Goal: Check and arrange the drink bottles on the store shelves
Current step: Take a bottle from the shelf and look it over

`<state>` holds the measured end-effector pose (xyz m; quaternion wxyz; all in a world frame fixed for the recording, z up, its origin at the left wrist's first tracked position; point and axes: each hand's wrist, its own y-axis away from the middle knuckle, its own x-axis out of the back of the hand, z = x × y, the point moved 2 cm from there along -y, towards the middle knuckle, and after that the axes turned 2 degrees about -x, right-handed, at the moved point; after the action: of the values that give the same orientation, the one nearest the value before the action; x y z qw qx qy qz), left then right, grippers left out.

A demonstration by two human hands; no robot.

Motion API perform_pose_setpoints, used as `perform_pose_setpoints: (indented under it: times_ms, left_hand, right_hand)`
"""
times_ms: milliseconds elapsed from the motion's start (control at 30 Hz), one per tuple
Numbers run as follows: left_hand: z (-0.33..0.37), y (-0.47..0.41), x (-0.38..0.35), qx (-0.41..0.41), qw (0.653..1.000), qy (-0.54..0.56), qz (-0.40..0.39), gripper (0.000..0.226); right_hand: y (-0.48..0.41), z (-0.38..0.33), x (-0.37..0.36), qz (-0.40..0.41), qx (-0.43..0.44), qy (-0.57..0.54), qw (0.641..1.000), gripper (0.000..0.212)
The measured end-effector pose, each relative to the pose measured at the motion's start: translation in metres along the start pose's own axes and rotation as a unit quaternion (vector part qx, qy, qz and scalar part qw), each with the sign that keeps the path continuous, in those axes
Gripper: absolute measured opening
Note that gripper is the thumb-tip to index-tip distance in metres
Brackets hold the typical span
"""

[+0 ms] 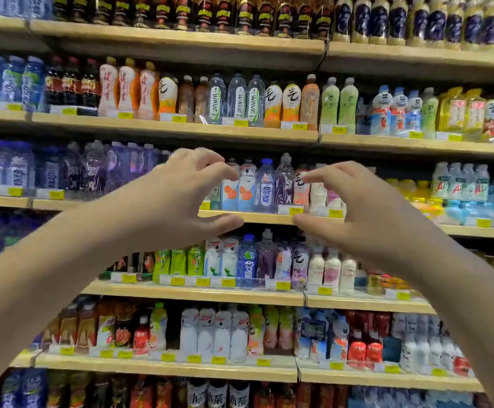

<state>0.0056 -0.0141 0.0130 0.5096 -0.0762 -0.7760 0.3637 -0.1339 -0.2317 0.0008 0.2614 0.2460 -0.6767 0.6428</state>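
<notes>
Bottles [265, 185] stand in a row on the middle shelf [257, 217], framed between both raised hands. Left hand [181, 198] and right hand [354, 207] are spread in curved claws, grasping nothing, apart from the row. To square it well, close on the outer bottles together, pressing evenly, labels forward.

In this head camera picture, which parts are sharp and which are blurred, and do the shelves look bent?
Head view: the WAVE bottles read fairly sharply; the purple bottles at far left and the bottom row are smeared; both the left hand and right hand look soft; the shelf edges bow from wide-angle distortion; light is even, without strong glare.
</notes>
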Motion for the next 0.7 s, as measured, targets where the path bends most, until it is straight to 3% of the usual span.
perform_pose_setpoints:
  times_ms: [300, 700]
  left_hand:
    - [-0.070, -0.093, -0.078, -0.008, 0.999, 0.037, 0.003, 0.074]
    - [-0.093, -0.225, -0.165, -0.010, 1.000, -0.005, 0.024, 0.070]
  right_hand:
    - [-0.091, 0.052, -0.066, 0.005, -0.023, 0.015, 1.000, 0.067]
    - [-0.177, 0.184, -0.125, 0.025, -0.003, 0.014, 1.000, 0.065]
